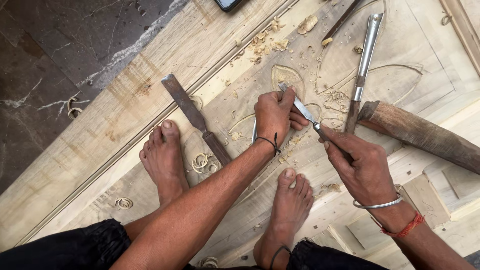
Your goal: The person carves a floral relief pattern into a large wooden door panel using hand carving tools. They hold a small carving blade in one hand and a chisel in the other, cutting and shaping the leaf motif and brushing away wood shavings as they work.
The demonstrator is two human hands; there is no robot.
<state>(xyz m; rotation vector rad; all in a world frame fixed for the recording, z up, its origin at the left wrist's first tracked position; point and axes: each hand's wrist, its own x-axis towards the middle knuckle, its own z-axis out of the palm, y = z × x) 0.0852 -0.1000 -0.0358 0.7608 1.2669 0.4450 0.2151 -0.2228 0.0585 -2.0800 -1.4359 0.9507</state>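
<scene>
Both hands share one small chisel (304, 111). The left hand (274, 115) is curled round its blade end, fingertips pressing the tip down on the carved panel (400, 45) beside a leaf-shaped hollow (287, 76). The right hand (362, 167) is closed round the handle lower down. The chisel's long axis slants from that hand up and away to the left, so the left hand is nearer the cutting edge. A flat chisel (195, 117) lies by the left foot (164, 160), a gouge (362, 70) and mallet (420, 132) just beyond the right hand.
</scene>
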